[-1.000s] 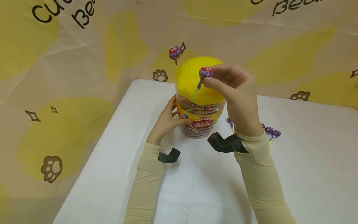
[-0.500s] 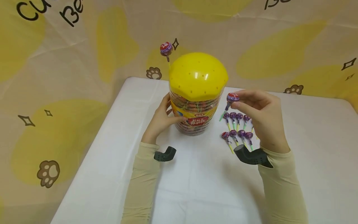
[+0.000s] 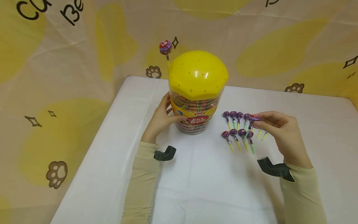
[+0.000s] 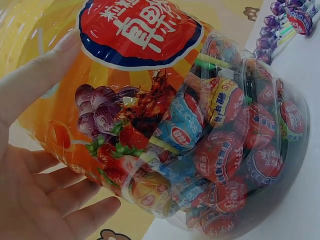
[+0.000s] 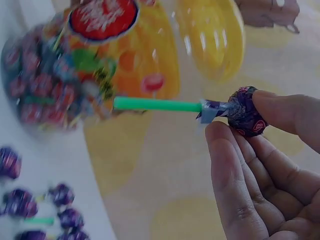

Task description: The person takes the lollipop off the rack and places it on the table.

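A clear jar of lollipops (image 3: 198, 120) with a yellow-and-red label and a domed yellow lid (image 3: 199, 74) stands on the table. My left hand (image 3: 158, 123) holds its left side, thumb along the label and fingers round the back, partly hidden in the head view. One lollipop (image 3: 165, 47) stands upright at the lid's left edge, its stick running down to it. To the right of the jar, my right hand (image 3: 282, 133) pinches a purple-wrapped lollipop (image 5: 247, 112) by its head between thumb and fingertips. Its green stick (image 5: 155, 104) points away from the hand toward the jar.
Lollipops lie in two rows on the white table (image 3: 212, 186), the front row (image 3: 233, 133) and the back row (image 3: 233, 114), partly covered by my right hand. Small holes dot the lid. A patterned cloth (image 3: 218, 31) hangs behind the table.
My right hand, holding the lollipop, has moved from in front of the lid rightward and down to over the lollipop rows. My left hand stays on the jar.
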Tool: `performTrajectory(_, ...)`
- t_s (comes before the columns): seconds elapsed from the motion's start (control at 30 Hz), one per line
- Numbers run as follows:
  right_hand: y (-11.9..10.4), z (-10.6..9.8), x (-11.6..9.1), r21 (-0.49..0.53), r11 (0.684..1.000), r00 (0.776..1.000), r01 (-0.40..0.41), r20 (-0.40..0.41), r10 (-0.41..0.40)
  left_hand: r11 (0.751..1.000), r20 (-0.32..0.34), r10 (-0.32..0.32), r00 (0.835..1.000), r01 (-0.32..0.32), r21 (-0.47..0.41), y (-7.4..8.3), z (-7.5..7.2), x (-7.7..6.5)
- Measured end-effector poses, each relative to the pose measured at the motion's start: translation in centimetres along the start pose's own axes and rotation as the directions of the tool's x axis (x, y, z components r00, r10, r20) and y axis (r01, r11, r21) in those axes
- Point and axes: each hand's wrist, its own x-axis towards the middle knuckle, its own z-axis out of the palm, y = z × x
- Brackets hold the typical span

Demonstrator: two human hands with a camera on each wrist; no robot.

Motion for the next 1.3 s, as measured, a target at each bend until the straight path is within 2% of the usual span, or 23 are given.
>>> performTrajectory(0.13,1.0,-1.7,-0.6,-0.087,0.992,0.996,-0.086,-0.028,0.084,1.0,0.0,0.007,1.0,-0.007,0.003,-0.1,-0.1,0.0)
performTrajectory(0.2,1.5,-2.5,-0.9,-0.2,0.97,0.99,-0.141,-0.051,0.133,1.0,0.0,0.014,1.0,-0.014,0.003,-0.2,-0.1,0.0)
performTrajectory(0.27,1.9,-3.4,-1.1,-0.333,0.922,0.98,-0.199,-0.065,0.188,1.0,-0.001,0.02,1.0,-0.02,0.003,-0.3,-0.1,0.0)
performTrajectory(0.4,2.7,-5.2,-1.2,-0.576,0.765,0.948,-0.287,-0.056,0.314,1.0,-0.003,0.03,1.0,-0.03,0.0,-0.3,-0.1,-0.1)
performTrajectory(0.5,3.3,-6.1,-1.2,-0.634,0.708,0.925,-0.311,-0.029,0.38,0.999,-0.004,0.033,0.999,-0.033,-0.005,-0.2,-0.1,-0.1)
performTrajectory(0.57,3.9,-6.5,-1.1,-0.636,0.696,0.91,-0.334,-0.025,0.414,1.0,-0.004,0.031,1.0,-0.031,-0.006,-0.2,-0.1,-0.1)
performTrajectory(0.63,4.5,-6.7,-1.0,-0.623,0.7,0.903,-0.348,-0.023,0.429,1.0,-0.003,0.028,1.0,-0.028,-0.007,-0.1,-0.1,-0.1)
performTrajectory(0.73,5.4,-6.9,-0.8,-0.626,0.691,0.895,-0.363,-0.027,0.445,1.0,-0.004,0.02,1.0,-0.02,-0.004,-0.1,-0.1,-0.1)
performTrajectory(0.87,6.1,-7.0,-0.8,-0.643,0.667,0.889,-0.377,-0.05,0.455,1.0,-0.003,0.013,1.0,-0.013,0.005,-0.1,-0.1,-0.1)
performTrajectory(1.07,6.8,-7.1,-0.7,-0.63,0.658,0.884,-0.412,-0.101,0.457,1.0,-0.008,0.013,1.0,-0.013,0.006,-0.1,0.0,-0.1)
performTrajectory(1.3,7.1,-6.6,-0.5,-0.674,0.585,0.861,-0.451,-0.155,0.485,1.0,-0.011,0.014,1.0,-0.014,-0.003,0.0,0.0,-0.1)
